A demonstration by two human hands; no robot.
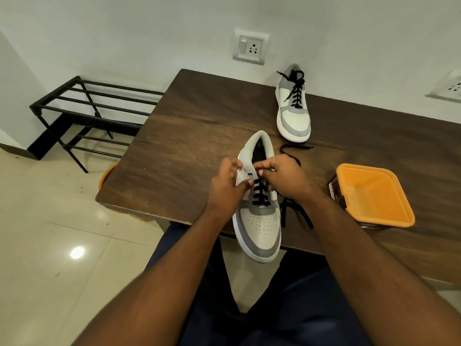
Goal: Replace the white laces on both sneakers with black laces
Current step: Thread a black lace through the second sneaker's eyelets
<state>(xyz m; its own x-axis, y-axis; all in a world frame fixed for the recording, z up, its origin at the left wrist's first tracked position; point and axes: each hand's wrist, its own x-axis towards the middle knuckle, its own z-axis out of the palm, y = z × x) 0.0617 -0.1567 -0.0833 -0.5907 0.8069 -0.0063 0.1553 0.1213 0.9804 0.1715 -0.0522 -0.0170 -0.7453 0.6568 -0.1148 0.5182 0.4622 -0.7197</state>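
While threading near the top eyelets, head view: left hand (228, 187) steadying the near sneaker (259, 206) by its collar, thumb and fingers (245, 184) curled against the upper's side beside an eyelet. Right hand (283, 177) just across the tongue, fingertips pinched together at the uppermost eyelet, apparently on the tip of the black lace (260, 194), though the tip itself too small to confirm. Below both sets of fingers, several black crossings already laced up the throat; toe overhanging the table (189, 126) edge toward the lap. Loose black lace tails (295, 214) trailing right of and under the right wrist, another stretch looping just beyond the right knuckles. Well beyond the fingers, against the wall, far sneaker (294, 106) fully laced in black, ends loose rather than tied. To the right of the right forearm, orange tub (374, 196), interior bare. No white laces visible anywhere. Judged progress: one shoe done, second nearly laced, only the last eyelets and any evening-up or tying left.
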